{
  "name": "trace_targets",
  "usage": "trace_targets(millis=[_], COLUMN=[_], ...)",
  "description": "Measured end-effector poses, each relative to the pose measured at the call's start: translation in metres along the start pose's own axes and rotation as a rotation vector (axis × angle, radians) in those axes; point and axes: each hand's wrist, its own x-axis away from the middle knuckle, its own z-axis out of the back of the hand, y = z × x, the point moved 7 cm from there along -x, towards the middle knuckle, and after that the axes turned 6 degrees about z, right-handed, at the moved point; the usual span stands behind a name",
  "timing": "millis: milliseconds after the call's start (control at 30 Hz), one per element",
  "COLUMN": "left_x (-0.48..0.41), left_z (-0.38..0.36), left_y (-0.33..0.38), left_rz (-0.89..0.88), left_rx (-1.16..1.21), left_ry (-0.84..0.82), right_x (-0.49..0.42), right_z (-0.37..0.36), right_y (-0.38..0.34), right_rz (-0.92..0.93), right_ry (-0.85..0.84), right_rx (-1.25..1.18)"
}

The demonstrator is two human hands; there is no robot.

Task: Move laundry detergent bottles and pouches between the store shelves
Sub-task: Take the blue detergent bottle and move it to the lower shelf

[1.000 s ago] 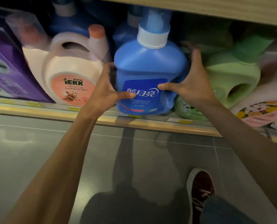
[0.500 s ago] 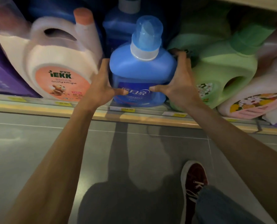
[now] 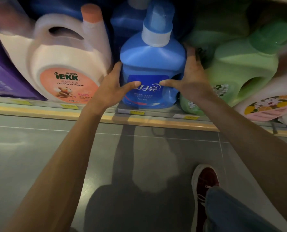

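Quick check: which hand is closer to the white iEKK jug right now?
Left. The left hand grips the blue bottle on the side facing the white iEKK jug, almost against it. The right hand grips the bottle's far side, by the green bottle.

Left of the blue plastic detergent bottle with a white collar point(image 3: 152, 64), on the round peach label point(image 3: 69, 86) of the white handled plastic jug point(image 3: 64, 52): "iEKK" in bold green, with thin cursive beneath, seemingly "laundry detergent". On the blue bottle's own dark blue front label point(image 3: 148, 96): white Chinese characters "月亮", preceded by one more hidden under the thumb of the left hand point(image 3: 109, 87); smaller lines below too fine to read. Just beneath the bottle, on the tan shelf edge point(image 3: 39, 113), yellow price tags point(image 3: 137, 112): digits blurred. Far left, pale print on the purple carton point(image 3: 5, 77): illegible.
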Motion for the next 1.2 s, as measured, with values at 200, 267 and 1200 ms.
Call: trace_targets(millis=[200, 267, 1200], left_x=[0.01, 0.018, 0.097], left_z=[-0.001, 0.0, 0.071], left_y=[-0.001, -0.002, 0.125], left_rz=[0.018, 0.021, -0.002], left_rx=[-0.131, -0.155, -0.918], left_ry=[0.075, 0.039, 0.012], right_x=[0.012, 0.017, 0.095], right_z=[-0.011, -0.012, 0.088], right_y=[0.009, 0.012, -0.095], right_rz=[-0.078, -0.104, -0.006], right_ry=[0.02, -0.012, -0.584], right_rx=[-0.062, -0.04, 0.847])
